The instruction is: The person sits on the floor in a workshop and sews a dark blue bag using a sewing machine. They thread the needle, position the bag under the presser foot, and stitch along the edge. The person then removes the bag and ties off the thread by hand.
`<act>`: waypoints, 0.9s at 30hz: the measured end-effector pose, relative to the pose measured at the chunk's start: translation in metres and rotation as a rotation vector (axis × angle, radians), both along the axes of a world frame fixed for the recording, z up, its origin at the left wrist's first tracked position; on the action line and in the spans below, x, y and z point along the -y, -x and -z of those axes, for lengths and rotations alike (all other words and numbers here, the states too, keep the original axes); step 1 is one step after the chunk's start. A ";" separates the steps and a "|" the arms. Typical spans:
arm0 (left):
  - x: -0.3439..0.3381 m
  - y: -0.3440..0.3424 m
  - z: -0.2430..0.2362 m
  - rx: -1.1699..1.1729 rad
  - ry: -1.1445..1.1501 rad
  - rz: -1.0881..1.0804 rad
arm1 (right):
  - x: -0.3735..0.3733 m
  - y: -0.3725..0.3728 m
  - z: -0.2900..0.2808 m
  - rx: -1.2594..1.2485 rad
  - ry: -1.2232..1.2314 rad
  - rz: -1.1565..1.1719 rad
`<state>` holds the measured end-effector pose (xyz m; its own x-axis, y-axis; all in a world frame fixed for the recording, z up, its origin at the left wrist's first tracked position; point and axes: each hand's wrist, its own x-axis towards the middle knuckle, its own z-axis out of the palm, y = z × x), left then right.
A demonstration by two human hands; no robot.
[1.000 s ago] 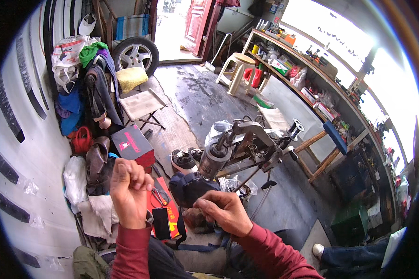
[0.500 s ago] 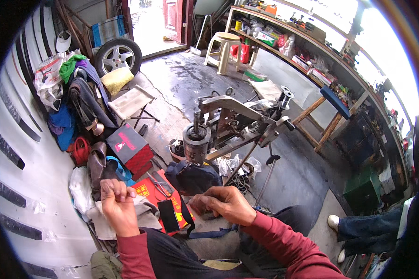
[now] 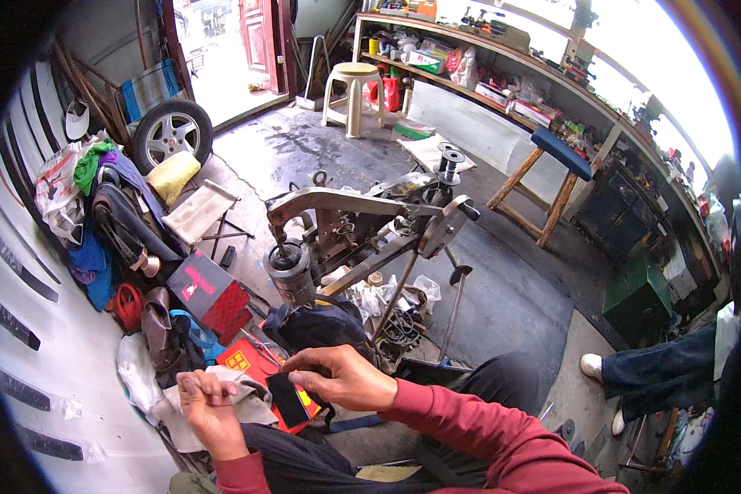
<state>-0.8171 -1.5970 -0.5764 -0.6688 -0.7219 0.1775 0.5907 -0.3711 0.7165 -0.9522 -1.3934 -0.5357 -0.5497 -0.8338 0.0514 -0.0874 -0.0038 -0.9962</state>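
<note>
My left hand [image 3: 212,413] is raised over my lap, its fingers curled together. Whatever it may pinch is too fine to make out. Close to its right, my right hand [image 3: 342,378] holds thumb and fingers together; anything between them cannot be made out either. Just below the right fingertips, a black phone [image 3: 286,401] lies on a red printed bag [image 3: 240,359], with scissors [image 3: 259,349] beside it. Beyond the hands stands a metal sewing machine [image 3: 362,207] with a thread spool [image 3: 450,161]. A dark cloth bag [image 3: 317,326] sits under its cylindrical head.
At left are a black-and-red box [image 3: 210,288], a folding stool [image 3: 200,212] and piled bags. A wheel [image 3: 173,137] leans near the doorway. A plastic stool [image 3: 354,97], a blue-topped wooden stool [image 3: 552,173] and loaded shelves stand beyond. Another person's legs [image 3: 654,375] are at right.
My right hand has moved left, nearer my left hand and over the phone. The left fingers stay curled. The whole view has shifted, so the sewing machine appears farther left.
</note>
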 end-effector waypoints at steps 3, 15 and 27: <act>0.008 0.003 -0.002 -0.035 0.033 -0.017 | -0.016 0.004 -0.003 0.026 -0.095 0.030; 0.003 0.014 0.008 -0.023 -0.020 -0.018 | -0.061 0.029 -0.008 0.017 -0.186 0.232; 0.027 -0.012 0.039 0.041 -0.073 -0.125 | -0.042 0.020 -0.007 0.047 -0.178 0.125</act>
<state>-0.8049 -1.6238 -0.6159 -0.5787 -0.8099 0.0953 0.6060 -0.3489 0.7149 -0.9725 -1.3517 -0.5290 -0.6476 -0.7527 -0.1187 -0.0294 0.1803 -0.9832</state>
